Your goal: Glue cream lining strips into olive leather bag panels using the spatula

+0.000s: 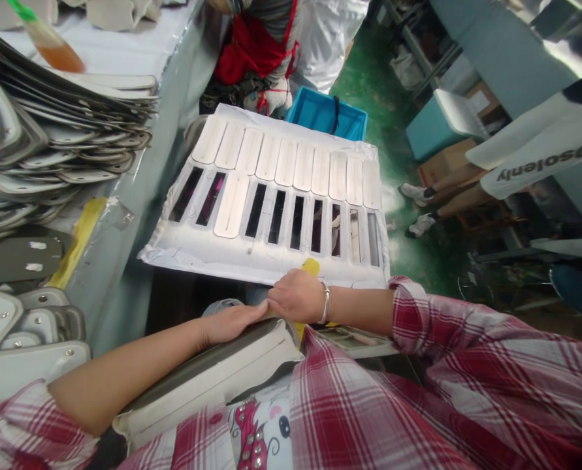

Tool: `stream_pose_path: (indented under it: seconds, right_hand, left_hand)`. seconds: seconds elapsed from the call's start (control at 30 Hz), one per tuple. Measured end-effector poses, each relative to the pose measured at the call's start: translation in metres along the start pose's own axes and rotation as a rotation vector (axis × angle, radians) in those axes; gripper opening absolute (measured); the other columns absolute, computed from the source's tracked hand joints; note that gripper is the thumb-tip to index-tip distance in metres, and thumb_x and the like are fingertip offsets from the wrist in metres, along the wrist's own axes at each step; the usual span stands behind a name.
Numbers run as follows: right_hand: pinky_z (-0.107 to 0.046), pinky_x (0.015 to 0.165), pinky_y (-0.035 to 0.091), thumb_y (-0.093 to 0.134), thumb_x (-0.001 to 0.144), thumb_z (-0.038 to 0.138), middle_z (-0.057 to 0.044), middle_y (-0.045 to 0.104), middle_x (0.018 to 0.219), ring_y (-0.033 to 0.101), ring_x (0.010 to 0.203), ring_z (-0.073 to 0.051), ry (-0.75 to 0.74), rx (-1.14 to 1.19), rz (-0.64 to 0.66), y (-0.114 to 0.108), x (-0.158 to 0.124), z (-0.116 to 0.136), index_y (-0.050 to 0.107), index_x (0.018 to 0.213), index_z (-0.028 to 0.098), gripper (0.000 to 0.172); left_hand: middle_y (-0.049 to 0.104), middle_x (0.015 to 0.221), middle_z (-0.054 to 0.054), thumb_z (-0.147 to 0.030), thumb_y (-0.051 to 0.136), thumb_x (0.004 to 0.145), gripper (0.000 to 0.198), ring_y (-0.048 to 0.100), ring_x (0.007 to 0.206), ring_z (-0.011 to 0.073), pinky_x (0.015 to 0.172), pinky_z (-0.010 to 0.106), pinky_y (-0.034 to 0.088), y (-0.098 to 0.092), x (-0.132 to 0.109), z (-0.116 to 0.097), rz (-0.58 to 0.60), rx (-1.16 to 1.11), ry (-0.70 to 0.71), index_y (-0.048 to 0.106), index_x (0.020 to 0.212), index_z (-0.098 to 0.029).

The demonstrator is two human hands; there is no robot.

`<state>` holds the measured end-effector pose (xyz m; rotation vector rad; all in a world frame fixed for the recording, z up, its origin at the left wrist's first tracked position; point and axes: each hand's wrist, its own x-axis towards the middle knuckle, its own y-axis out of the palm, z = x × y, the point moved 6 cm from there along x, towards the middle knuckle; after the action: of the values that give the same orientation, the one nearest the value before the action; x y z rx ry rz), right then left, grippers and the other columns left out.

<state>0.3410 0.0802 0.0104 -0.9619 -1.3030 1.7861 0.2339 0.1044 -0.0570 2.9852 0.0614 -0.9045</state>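
My left hand [234, 321] lies over the near end of a long padded cream and grey piece [217, 378] held against my body. My right hand [298, 297], with a bracelet at the wrist, is closed beside the left fingertips; what it grips is hidden. Yellow material [311, 266] shows just beyond it. In front stands a white slotted frame [202, 251] with a back row of pale rounded strips [268, 156]. One more strip [230, 205] lies across the front row of slots; the other front slots are uncovered.
Stacks of curved grey and white pieces [70, 130] and a bottle with orange liquid [58, 49] are on the left table [146, 130]. A blue crate [327, 112] sits beyond the frame. One person in red [251, 49] is ahead; another [535, 150] stands right.
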Motion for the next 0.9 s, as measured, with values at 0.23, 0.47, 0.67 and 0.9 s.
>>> stream_pose_path:
  seconds: [0.23,0.47,0.67,0.9]
  right_hand:
    - [-0.029,0.053,0.02,0.026,0.092,0.037,-0.003,0.061,0.059,0.049,0.052,-0.011,-0.074,0.027,-0.101,0.0,-0.001,0.004,0.057,0.063,0.015,0.047]
    - [-0.03,0.053,0.02,0.027,0.092,0.036,-0.003,0.06,0.059,0.049,0.053,-0.012,-0.104,0.066,-0.102,0.002,-0.005,0.006,0.057,0.064,0.014,0.046]
    - [-0.029,0.053,0.019,0.026,0.093,0.037,-0.004,0.06,0.059,0.048,0.052,-0.011,-0.061,0.077,-0.091,0.004,-0.008,0.006,0.057,0.064,0.014,0.048]
    - [-0.028,0.054,0.022,0.022,0.093,0.038,-0.004,0.063,0.067,0.054,0.059,-0.014,-0.036,0.109,-0.021,0.008,-0.009,0.012,0.06,0.071,0.015,0.049]
  left_hand:
    - [0.059,0.117,0.002,-0.055,0.026,0.087,0.056,0.05,0.108,0.0166,0.1,0.021,0.028,0.012,-0.003,-0.02,0.105,0.054,0.099,0.055,0.115,-0.017]
    - [0.06,0.11,0.002,-0.051,0.026,0.089,0.052,0.054,0.099,0.0166,0.094,0.022,0.035,0.017,-0.005,-0.032,0.181,0.092,0.164,0.054,0.115,-0.016]
    - [0.06,0.107,0.005,-0.053,0.024,0.089,0.056,0.053,0.101,0.0181,0.097,0.025,0.034,0.02,-0.006,-0.026,0.191,0.162,0.105,0.052,0.113,-0.012]
    - [0.061,0.111,0.002,-0.052,0.029,0.088,0.052,0.053,0.104,0.0195,0.098,0.025,0.032,0.021,-0.012,-0.028,0.176,0.149,0.098,0.051,0.119,-0.016]
